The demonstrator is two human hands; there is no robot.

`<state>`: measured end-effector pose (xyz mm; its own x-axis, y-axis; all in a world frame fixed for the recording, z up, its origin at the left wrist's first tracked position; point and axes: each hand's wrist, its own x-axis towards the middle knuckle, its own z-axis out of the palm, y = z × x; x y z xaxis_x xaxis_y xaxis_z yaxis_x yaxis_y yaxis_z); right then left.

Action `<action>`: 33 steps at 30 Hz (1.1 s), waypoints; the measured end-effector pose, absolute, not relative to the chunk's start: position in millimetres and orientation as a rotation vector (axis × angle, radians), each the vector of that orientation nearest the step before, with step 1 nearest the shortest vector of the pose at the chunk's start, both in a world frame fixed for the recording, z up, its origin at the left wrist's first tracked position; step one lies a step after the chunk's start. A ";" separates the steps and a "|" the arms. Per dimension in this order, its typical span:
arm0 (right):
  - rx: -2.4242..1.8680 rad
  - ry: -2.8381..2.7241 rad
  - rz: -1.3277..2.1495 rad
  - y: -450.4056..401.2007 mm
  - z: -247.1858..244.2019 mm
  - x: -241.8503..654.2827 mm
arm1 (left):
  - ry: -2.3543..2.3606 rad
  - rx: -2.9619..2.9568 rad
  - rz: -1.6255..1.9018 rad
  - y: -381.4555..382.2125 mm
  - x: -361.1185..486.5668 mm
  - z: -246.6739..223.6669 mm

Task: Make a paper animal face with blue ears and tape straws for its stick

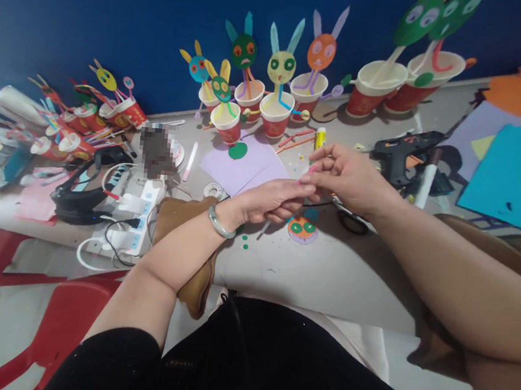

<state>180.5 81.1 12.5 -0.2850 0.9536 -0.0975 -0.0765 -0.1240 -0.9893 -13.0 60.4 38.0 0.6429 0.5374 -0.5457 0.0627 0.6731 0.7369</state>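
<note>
My left hand (278, 200), a bangle on its wrist, reaches in with fingers curled and its tips meeting my right hand (343, 178). A small pink piece (311, 170) shows at the fingertips of my right hand, which are closed on it; its kind is too small to tell. What my left fingers grip, if anything, is hidden. Just below the hands lies an orange and purple paper face (303, 229) with green eyes. Black-handled scissors (353, 222) lie partly under my right hand. Small green paper dots (245, 243) are left of the face.
Paper cups with rabbit-eared paper figures (276, 113) line the wall. Purple paper (245, 165), a glue stick (320, 138) and a black glue gun (399, 154) lie beyond my hands. Blue paper (516, 178) is right; a power strip (145, 214) with cables is left.
</note>
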 end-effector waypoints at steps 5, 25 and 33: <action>-1.029 -1.275 1.703 76.5 18.5 177.7 | 0.750 0.803 0.296 60.3 -15.9 35.5; -1.016 -1.231 1.700 74.7 18.8 182.0 | 0.691 0.836 0.515 60.4 -10.6 19.9; -1.039 -1.264 1.655 75.5 17.7 182.2 | 0.730 0.746 0.320 66.0 -11.0 24.5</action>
